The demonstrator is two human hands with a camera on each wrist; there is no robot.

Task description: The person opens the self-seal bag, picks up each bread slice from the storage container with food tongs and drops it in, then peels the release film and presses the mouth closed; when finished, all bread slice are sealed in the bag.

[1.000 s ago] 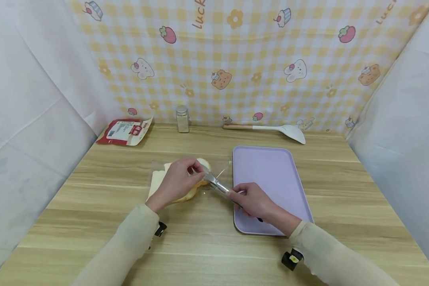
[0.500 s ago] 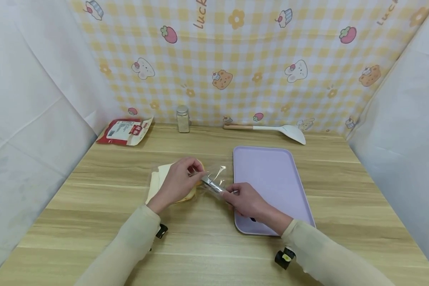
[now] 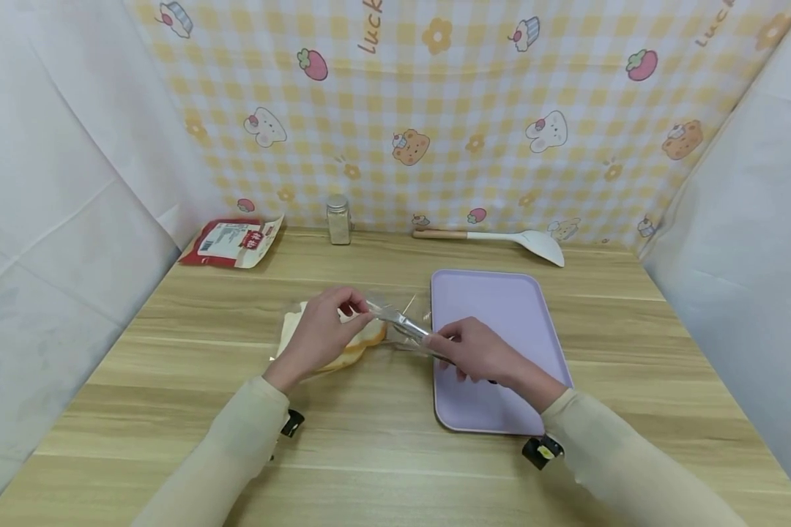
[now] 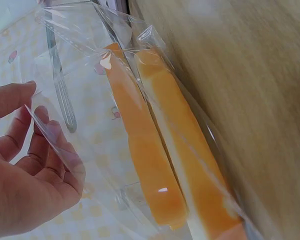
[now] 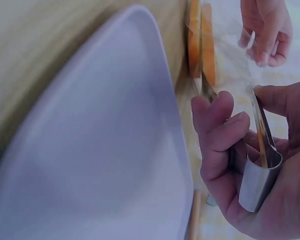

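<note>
Right hand (image 3: pixel 472 350): grip curled round the metal tongs (image 3: pixel 414 329), whose arms stand apart at the mouth of a clear plastic bag (image 4: pixel 147 36). Left hand (image 3: pixel 324 326): grip pinching the edge of that bag between thumb and finger. One tong arm is seen through the film in the left wrist view; contact between tongs and bread cannot be determined. The bread slices (image 3: pixel 367 338) lie inside the bag on the counter (image 3: pixel 382 454), beneath and beside the left hand, with their brown crusts toward the tongs. Compared with half a second ago, the right hand sits farther right and slightly farther from the person; the left hand is shifted slightly left, and more of the crust is exposed to the head view. The purple tray (image 3: pixel 494 300) lies to the right, partly under the right hand, its position unchanged. At the rear of the counter, likewise unmoved: a red and white pouch (image 3: pixel 234 243) at left, a metal-capped jar (image 3: pixel 339 222) next to it, and a white spatula with a wooden handle (image 3: pixel 494 236) behind the tray.
</note>
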